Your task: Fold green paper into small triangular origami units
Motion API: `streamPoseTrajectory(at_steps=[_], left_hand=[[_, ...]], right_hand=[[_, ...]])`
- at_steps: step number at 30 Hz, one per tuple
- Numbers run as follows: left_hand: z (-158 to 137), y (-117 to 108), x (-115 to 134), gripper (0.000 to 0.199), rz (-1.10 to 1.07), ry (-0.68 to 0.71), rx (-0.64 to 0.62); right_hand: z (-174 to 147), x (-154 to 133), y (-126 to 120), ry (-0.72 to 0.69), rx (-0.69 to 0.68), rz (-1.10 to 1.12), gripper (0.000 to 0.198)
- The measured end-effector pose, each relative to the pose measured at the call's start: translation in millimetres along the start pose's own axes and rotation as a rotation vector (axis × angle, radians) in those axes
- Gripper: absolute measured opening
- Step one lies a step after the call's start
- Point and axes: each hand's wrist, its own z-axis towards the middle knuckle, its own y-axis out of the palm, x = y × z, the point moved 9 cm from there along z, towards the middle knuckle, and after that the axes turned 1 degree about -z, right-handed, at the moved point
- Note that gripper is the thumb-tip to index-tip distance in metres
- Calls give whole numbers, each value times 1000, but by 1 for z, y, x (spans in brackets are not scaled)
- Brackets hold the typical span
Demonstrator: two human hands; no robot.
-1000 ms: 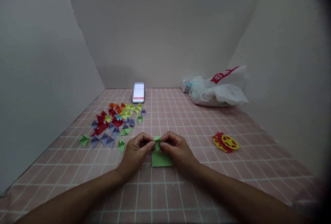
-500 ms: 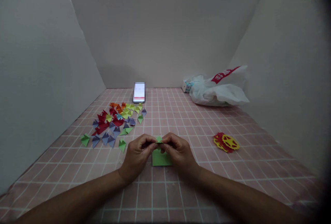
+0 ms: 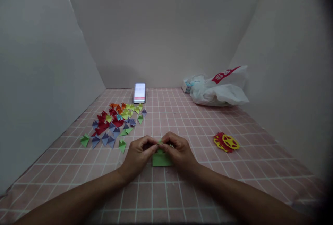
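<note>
Between my two hands is a small piece of folded green paper (image 3: 160,141), mostly covered by the fingers. My left hand (image 3: 140,154) pinches its left side with thumb and forefinger. From the right, my right hand (image 3: 179,152) pinches the same piece, the two thumbs nearly touching. Under the hands, a flat green paper sheet (image 3: 161,161) lies on the table, partly hidden by the right hand. Off to the left of my left hand sits a folded green paper piece (image 3: 122,145).
Many folded paper pieces in red, purple, yellow, orange and green (image 3: 102,128) spread over the left side. Behind them a phone (image 3: 139,92) stands upright. A white plastic bag (image 3: 218,91) and a small box (image 3: 185,87) lie back right. Red and yellow cut-outs (image 3: 227,142) rest at right.
The thumbs have moved closer together over the folded green paper, and less of it shows now. The rest of the scene has shifted only very slightly left.
</note>
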Motion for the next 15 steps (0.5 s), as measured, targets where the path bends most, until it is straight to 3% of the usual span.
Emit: streamPoseTrajectory(at_steps=[6,12,15], left_hand=[[2,1,-5,8,-77,-83,-7],[3,2,-4,12,-78,-88,-74],[5,-4,2,20,-34,-14,-57]], right_hand=[[0,11,3,99,-21,89,13],[4,-3,-7,-48,61,65,14],[6,15,-9,122,82,216,17]])
